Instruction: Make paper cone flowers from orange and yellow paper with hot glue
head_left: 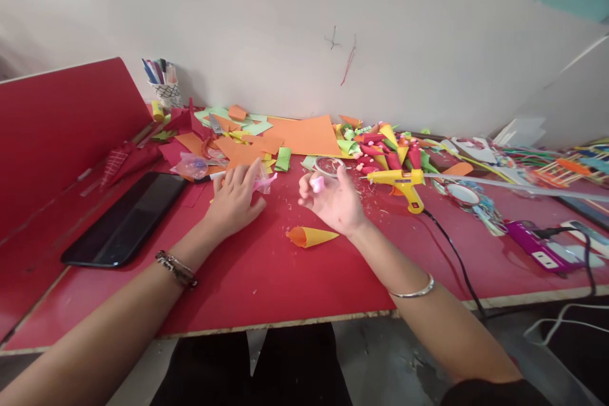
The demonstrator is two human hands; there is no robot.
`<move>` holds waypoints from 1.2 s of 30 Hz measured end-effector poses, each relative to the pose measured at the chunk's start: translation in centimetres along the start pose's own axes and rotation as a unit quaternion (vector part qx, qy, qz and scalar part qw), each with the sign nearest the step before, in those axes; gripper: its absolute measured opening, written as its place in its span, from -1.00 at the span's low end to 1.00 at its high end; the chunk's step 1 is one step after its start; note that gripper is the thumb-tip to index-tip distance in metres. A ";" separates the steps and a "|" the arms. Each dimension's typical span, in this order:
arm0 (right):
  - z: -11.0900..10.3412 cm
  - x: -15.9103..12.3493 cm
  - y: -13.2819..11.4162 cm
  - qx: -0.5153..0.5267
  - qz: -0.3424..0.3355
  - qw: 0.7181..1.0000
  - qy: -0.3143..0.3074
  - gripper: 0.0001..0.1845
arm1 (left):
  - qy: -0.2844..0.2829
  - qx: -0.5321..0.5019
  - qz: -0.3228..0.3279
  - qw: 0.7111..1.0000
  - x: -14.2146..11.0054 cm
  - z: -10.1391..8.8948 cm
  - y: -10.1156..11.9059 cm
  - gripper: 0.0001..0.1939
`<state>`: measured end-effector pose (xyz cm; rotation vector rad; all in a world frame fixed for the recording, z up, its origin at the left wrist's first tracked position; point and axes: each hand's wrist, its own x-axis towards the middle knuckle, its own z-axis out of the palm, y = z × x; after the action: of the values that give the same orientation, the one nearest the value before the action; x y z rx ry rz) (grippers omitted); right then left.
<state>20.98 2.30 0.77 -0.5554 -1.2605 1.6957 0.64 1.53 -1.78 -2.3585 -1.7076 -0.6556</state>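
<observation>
My left hand [235, 200] lies palm down on the red table [266, 279], its fingers stretched toward a small clear bag with pink bits [264, 183] that they touch. My right hand [333, 200] hovers palm up to the right, fingers curled in a pinch on a small pink ball [317, 184]. A yellow-orange paper cone [310, 236] lies on the table just below and between both hands. A roll of clear tape [328, 165] sits right behind my right hand.
A yellow glue gun [402, 183] with a black cord lies right of my right hand. Orange, green and red paper scraps [266, 139] and rolled cones [385, 149] pile behind. A black phone [126, 219] rests at left; a purple power strip [540, 247] at right; a pen cup [164, 85] at back.
</observation>
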 end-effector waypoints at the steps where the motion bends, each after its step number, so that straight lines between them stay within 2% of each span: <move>1: -0.1 0.1 0.3 -0.010 0.008 1.000 0.003 -0.58 | -0.003 0.004 0.003 1.000 0.0 0.1 0.1 -0.36; 4: -0.7 0.5 1.4 -0.057 -0.004 0.998 0.029 -0.68 | -0.007 -0.019 0.023 1.000 0.0 -0.2 0.3 -0.43; 6: -1.0 0.6 2.0 -0.093 -0.020 0.994 0.052 -0.73 | -0.010 -0.038 0.004 0.999 0.1 -1.1 -0.2 -0.54; 8: -1.2 0.7 2.3 -0.112 -0.034 0.991 0.068 -0.78 | -0.014 -0.056 -0.030 0.998 -0.1 -2.7 -1.4 -0.61; 9: -1.2 0.8 2.4 -0.114 -0.038 0.990 0.072 -0.81 | -0.016 -0.068 -0.046 0.996 -0.5 -3.8 -2.3 -0.63; 11: -1.2 0.8 2.3 -0.113 -0.040 0.990 0.076 -0.88 | -0.055 -0.105 -0.042 0.992 -1.8 -6.4 -4.6 -0.63; 13: -1.0 0.8 2.2 -0.124 -0.043 0.988 0.087 -0.95 | -0.084 -0.112 -0.075 0.987 -3.8 -8.8 -7.4 -0.59; 16: -0.8 0.7 2.1 -0.169 -0.038 0.981 0.092 -0.84 | -0.131 -0.080 -0.136 0.979 -7.3 -11.2 -12.1 -0.43; 18: -0.8 0.6 2.0 -0.200 -0.029 0.976 0.084 -0.82 | -0.165 -0.063 -0.164 0.970 -9.4 -11.3 -14.9 -0.34; 20: -0.9 0.5 2.0 -0.220 -0.023 0.972 0.074 -0.82 | -0.196 -0.032 -0.185 0.963 -11.0 -10.7 -17.0 -0.24; 22: -1.0 0.5 2.0 -0.236 -0.025 0.969 0.067 -0.82 | -0.243 -0.018 -0.188 0.951 -11.9 -9.8 -18.2 -0.18; 23: -1.0 0.5 2.0 -0.246 -0.028 0.966 0.068 -0.82 | -0.246 -0.019 -0.190 0.950 -12.2 -9.4 -18.5 -0.19; 27: -1.2 0.4 1.9 -0.277 -0.034 0.956 0.096 -0.77 | -0.229 -0.024 -0.200 0.952 -12.4 -8.8 -18.2 -0.22; 31: -1.0 0.2 1.6 -0.285 -0.021 0.954 0.094 -0.68 | -0.227 -0.018 -0.212 0.950 -12.2 -9.0 -17.4 -0.20; 36: -0.9 0.1 1.6 -0.290 -0.012 0.952 0.093 -0.72 | -0.233 -0.020 -0.201 0.951 -12.0 -9.1 -17.0 -0.26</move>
<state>21.04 2.74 -0.99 -1.0134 -1.6170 1.2007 -20.61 -6.52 -1.04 -2.3384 -2.4313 -0.1758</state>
